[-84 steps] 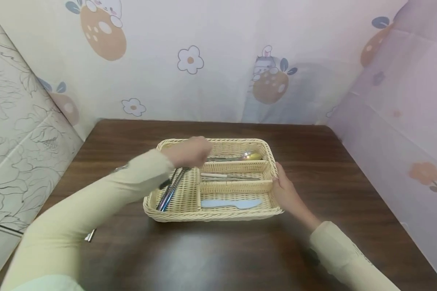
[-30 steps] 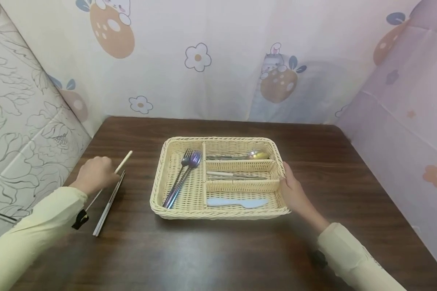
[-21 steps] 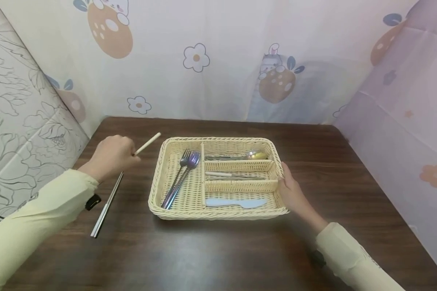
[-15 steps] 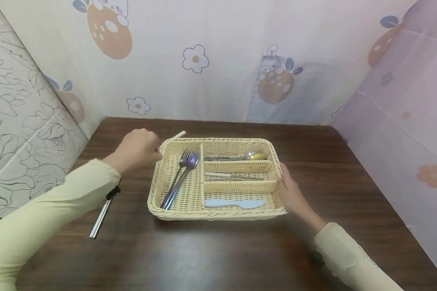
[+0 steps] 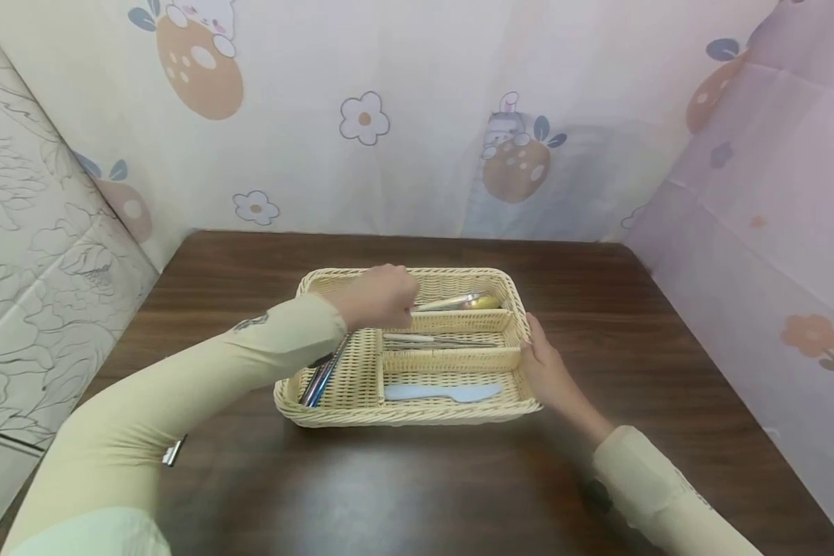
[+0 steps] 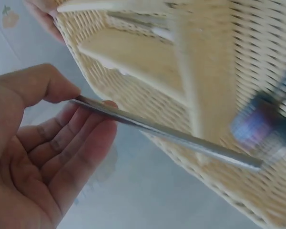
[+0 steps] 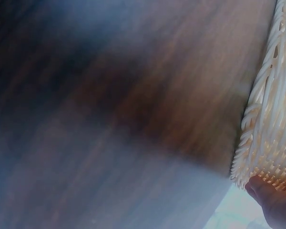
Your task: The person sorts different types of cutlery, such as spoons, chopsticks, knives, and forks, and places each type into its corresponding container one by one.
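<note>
My left hand (image 5: 382,297) pinches a slim chopstick (image 6: 171,135) between thumb and fingers. Its cream end (image 5: 445,303) points right over the back compartment of the wicker basket (image 5: 417,419); its metal end shows in the left wrist view. Gripping the basket's right rim is my right hand (image 5: 545,363), partly seen in the right wrist view. A gold-coloured spoon (image 5: 483,302) lies in the back compartment. Thin sticks (image 5: 452,341), one white-handled, lie in the middle one, and a pale blue knife (image 5: 445,392) in the front one. Forks (image 5: 320,382) lie in the left compartment, their heads hidden by my arm.
The basket stands on a dark wooden table (image 5: 361,486). Left of it, the tip of a pair of metal sticks (image 5: 172,452) shows beyond my left sleeve, the rest hidden. Patterned cloth (image 5: 417,185) hangs behind the table and on both sides.
My left hand picked up the chopstick from the table's left side and carried it rightward over the basket. My right hand kept its grip on the rim.
</note>
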Tool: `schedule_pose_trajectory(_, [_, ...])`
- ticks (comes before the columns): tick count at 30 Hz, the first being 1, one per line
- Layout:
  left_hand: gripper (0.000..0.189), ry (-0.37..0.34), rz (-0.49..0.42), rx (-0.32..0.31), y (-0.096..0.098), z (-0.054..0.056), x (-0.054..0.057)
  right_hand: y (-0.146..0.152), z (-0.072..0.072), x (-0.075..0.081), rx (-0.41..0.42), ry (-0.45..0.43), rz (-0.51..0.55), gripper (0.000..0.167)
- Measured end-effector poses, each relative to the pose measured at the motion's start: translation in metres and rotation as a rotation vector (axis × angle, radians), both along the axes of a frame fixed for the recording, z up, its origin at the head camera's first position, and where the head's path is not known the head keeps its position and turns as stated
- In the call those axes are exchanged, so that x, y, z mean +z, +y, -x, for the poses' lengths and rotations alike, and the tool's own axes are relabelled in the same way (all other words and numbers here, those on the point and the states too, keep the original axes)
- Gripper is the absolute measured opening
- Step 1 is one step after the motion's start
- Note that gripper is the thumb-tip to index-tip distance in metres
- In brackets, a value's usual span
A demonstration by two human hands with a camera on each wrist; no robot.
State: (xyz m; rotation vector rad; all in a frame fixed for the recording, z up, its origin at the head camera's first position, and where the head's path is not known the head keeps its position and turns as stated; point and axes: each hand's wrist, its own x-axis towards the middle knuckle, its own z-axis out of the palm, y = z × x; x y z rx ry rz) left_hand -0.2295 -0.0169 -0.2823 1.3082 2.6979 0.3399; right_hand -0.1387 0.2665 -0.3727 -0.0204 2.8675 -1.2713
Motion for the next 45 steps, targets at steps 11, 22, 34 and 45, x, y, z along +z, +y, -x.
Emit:
schedule_pose_trajectory(11, [0.022,0.043,0.106,-0.082,0.053,0.008,-0.016,-0.001,0.001,-0.001,-0.008,0.007,-0.015,0.055])
schedule_pose_trajectory(22, [0.013,-0.004,0.245,-0.100,0.090,0.013,-0.029,-0.002,0.000,-0.002,-0.011,0.006,0.033,0.055])
schedule_pose_trajectory(34, [0.016,-0.051,0.351,-0.172,0.101,0.019,-0.049,-0.003,0.000,0.000,-0.008,0.017,0.014,0.055])
schedule_pose_trajectory(45, [0.017,0.108,0.448,-0.227,0.113,0.014,-0.064,0.001,0.001,-0.005,0.011,0.018,0.043,0.055])
